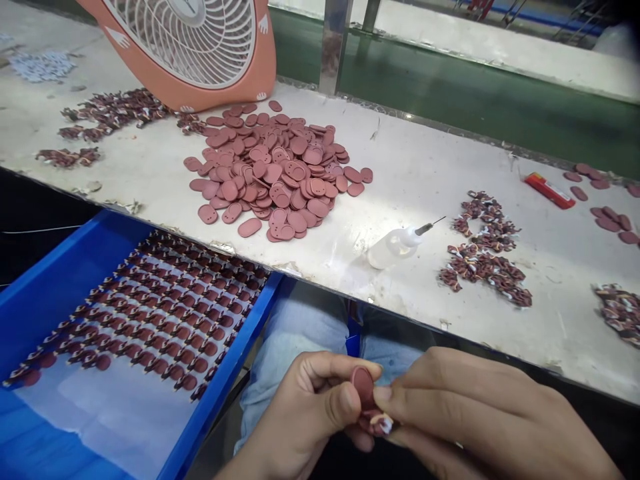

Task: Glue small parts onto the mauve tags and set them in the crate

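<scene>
Between my two hands, over my lap, is a reddish-brown oval disc (363,387) with a small brown, white and orange figure piece (381,423) against its lower end. My left hand (315,407) grips the disc between thumb and fingers. From the other side my right hand (450,407) pinches the figure piece where it meets the disc; the fingertips partly cover it. On the bench lies a large heap of similar oval discs (280,173). A clear plastic bottle with a needle tip (395,248) lies near the bench edge, close to a pile of small figure pieces (487,267).
A blue tray (65,260) at the left holds rows of joined pieces on white sheet. An orange fan (225,93) stands behind the disc heap. More figure pieces (117,110) lie left on the bench (410,153). A red lighter (550,191) lies right.
</scene>
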The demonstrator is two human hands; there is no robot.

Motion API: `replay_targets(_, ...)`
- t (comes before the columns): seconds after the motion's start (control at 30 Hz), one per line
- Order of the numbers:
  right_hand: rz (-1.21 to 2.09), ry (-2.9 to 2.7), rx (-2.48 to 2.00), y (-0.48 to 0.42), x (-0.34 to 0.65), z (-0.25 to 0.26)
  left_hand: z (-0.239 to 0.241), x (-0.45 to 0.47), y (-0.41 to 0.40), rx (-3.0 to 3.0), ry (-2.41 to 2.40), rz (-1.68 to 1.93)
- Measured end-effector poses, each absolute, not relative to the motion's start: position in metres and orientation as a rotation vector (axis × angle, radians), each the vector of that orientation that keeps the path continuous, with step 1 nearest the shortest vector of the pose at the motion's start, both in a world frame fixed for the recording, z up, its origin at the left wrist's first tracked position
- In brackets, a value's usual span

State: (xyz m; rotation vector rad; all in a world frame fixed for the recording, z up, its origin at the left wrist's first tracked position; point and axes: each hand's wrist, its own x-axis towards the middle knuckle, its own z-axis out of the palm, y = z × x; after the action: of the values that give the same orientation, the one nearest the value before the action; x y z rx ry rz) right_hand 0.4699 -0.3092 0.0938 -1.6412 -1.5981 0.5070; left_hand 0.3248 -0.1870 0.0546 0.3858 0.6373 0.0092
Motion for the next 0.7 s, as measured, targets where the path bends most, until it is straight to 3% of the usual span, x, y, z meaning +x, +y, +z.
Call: replay_targets(0.7, 0.604, -1.494, -1.622, -0.292, 0.466, 0.087, 0.025, 0.32, -0.183, 0.32, 0.439, -0.004)
